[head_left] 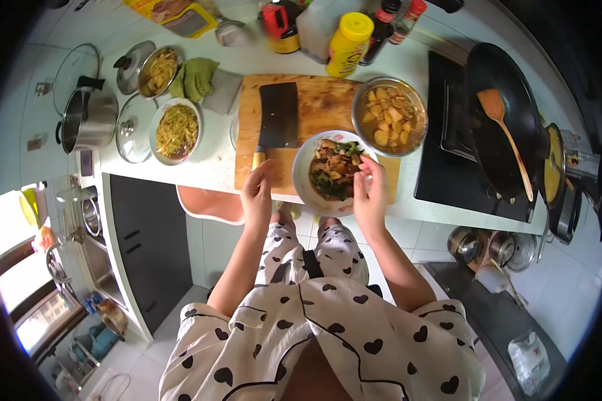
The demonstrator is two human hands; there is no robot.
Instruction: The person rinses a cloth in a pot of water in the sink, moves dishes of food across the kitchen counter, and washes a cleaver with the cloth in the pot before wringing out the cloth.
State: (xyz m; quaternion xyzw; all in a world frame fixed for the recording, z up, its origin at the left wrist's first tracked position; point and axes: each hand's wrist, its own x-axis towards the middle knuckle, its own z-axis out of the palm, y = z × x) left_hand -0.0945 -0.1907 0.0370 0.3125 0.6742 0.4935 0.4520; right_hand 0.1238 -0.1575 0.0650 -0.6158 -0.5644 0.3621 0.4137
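Observation:
A white bowl (302, 175) of dark meat and green leaves stands at the front edge of a wooden cutting board (322, 100). My right hand (372, 195) is over the bowl's right rim, its thumb and fingers a little apart with nothing visible between them. Left of the bowl, and apart from it, my left hand (257, 190) has loosely bent fingers and looks empty. Its fingertips are right by the wooden handle of a cleaver (278, 115) lying flat on the board; whether they touch it is unclear. A metal bowl (389, 115) of potato chunks in broth sits at the board's right.
On the right, a black wok (501, 67) with a wooden spatula (493, 105) rests on the cooktop (441, 175). A plate of shredded food (176, 129), a green cloth (196, 76) and a steel pot (99, 127) are leftward. A yellow-capped jar (347, 48) and bottles line the back.

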